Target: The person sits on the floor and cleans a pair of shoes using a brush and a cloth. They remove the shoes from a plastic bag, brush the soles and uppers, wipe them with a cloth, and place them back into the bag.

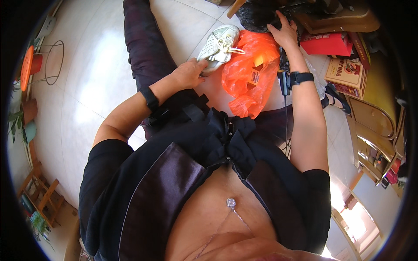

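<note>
A pale green-white sneaker [220,42] with cream laces lies on the floor, toe pointing away. My left hand [190,73] is closed on its heel end, thumb and fingers at the shoe's edge. Right of the shoe is a crumpled, see-through orange plastic bag [250,80] with something yellowish showing through it. Farther off, my right hand [285,34] grips a bunched black plastic bag [257,16], thumb and forefinger spread over its surface. What the black bag contains is hidden.
A red paper bag [326,43] and a printed cardboard box [346,74] stand at right by wooden furniture [370,113]. A dark shoe [338,99] lies below them. A small black device [284,82] with a cable hangs near my right wrist. An orange round-topped stand [27,67] is far left.
</note>
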`<state>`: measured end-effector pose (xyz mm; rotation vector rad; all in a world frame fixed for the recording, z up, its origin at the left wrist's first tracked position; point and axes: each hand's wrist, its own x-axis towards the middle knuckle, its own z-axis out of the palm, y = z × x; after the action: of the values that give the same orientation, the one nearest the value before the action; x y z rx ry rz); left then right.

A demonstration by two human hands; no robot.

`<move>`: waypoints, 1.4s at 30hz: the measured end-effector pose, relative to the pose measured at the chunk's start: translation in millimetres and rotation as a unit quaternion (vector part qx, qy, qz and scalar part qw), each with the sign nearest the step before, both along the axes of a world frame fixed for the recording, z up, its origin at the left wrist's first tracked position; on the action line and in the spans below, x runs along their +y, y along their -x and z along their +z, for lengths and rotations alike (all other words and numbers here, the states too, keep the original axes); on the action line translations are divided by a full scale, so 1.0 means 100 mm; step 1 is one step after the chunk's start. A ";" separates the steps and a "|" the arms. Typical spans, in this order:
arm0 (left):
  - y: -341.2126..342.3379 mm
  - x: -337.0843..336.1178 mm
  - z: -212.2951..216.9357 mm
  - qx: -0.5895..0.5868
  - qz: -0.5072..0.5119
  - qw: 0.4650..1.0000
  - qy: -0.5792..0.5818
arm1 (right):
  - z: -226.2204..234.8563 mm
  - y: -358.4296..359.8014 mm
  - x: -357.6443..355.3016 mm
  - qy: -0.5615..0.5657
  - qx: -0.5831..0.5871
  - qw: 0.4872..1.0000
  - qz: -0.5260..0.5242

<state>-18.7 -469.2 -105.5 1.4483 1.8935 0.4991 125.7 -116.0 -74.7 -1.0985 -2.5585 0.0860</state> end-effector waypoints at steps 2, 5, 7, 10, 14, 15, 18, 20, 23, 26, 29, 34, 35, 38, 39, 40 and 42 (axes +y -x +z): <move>-0.01 0.00 0.04 0.008 -0.007 1.000 0.006 | 0.03 0.11 0.00 0.053 -0.092 0.994 -0.014; 0.00 -0.01 0.12 0.007 -0.011 1.000 0.014 | 0.13 0.12 0.07 0.115 -0.130 0.985 -0.018; 0.03 -0.01 0.18 0.011 -0.020 0.999 0.024 | 0.23 0.01 0.10 0.145 -0.053 0.987 -0.041; 0.05 0.05 0.29 0.007 -0.002 1.000 0.012 | 0.36 -0.28 0.03 0.234 0.117 0.963 -0.060; 0.02 0.27 0.48 -0.019 0.044 0.996 -0.071 | 0.59 -0.66 -0.17 0.419 0.319 0.850 -0.021; 0.02 0.34 0.54 -0.041 0.039 0.993 -0.099 | 0.65 -0.73 -0.24 0.435 0.335 0.836 0.007; -0.08 0.60 0.72 -0.074 0.061 0.964 -0.249 | 0.84 -0.92 -0.55 0.454 0.331 0.824 0.077; -0.17 0.77 0.81 -0.052 0.062 0.939 -0.334 | 0.97 -1.04 -0.81 0.453 0.299 0.833 0.104; -0.26 0.96 0.86 0.008 0.055 0.912 -0.406 | 1.10 -1.19 -1.27 0.482 0.234 0.832 0.141; -0.36 1.11 0.74 0.032 0.070 0.916 -0.393 | 1.15 -1.31 -1.67 0.512 0.170 0.821 0.188; -0.42 1.27 0.51 0.023 0.097 0.952 -0.290 | 1.05 -1.38 -2.02 0.614 0.135 0.751 0.201; -0.43 1.34 0.29 -0.049 0.056 0.982 -0.173 | 0.98 -1.38 -2.29 0.587 -0.053 0.764 0.263; -0.45 1.33 0.30 -0.096 0.048 0.984 -0.145 | 1.04 -1.37 -2.30 0.575 -0.044 0.777 0.254; -0.52 1.31 0.46 -0.078 0.044 0.961 -0.263 | 1.27 -1.31 -2.20 0.399 0.043 0.892 0.209; -0.54 1.32 0.54 -0.095 0.024 0.943 -0.317 | 1.35 -1.28 -2.13 0.363 0.071 0.915 0.163; -0.56 1.34 0.64 -0.103 0.011 0.937 -0.334 | 1.38 -1.24 -2.06 0.325 0.108 0.930 0.134; -0.60 1.36 0.82 -0.113 -0.021 0.914 -0.390 | 1.28 -1.11 -1.91 0.317 0.159 0.923 0.151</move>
<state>41.0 -333.3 -23.4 1.7994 1.5229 1.4543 236.4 -306.5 53.2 -0.7707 -2.4178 1.1389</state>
